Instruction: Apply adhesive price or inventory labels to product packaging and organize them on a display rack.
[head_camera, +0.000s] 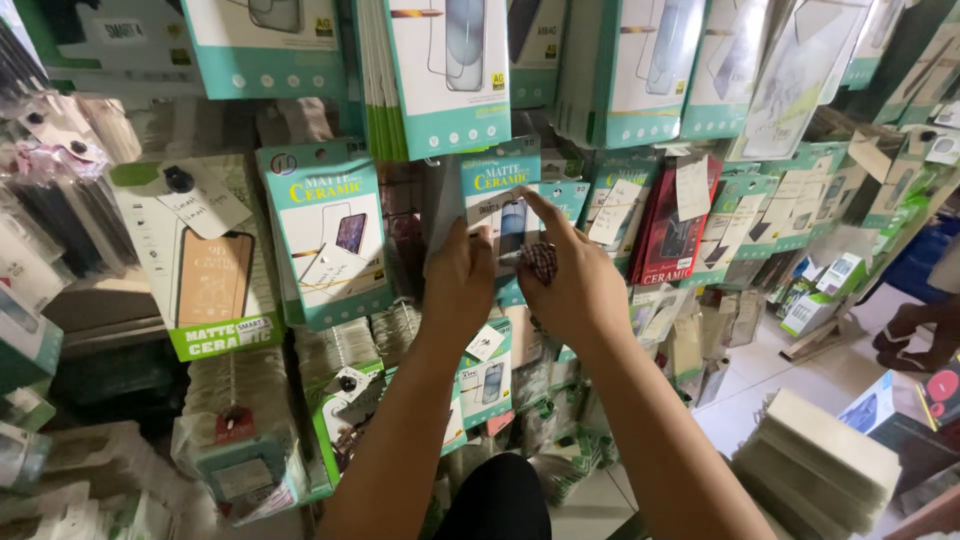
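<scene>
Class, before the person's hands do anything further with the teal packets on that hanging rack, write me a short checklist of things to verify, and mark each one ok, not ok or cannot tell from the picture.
1. Left hand has a grip on the teal packet stack: ok, its fingers wrap the stack's left edge.
2. Right hand is on the same stack: ok, its index finger lies across the front packet.
3. Right hand free of other things: not ok, a small checked cloth piece is tucked in it.
4. Stack hangs on a hook: cannot tell, the top is hidden.
5. Neighbouring red packet is apart from the hands: ok.
</scene>
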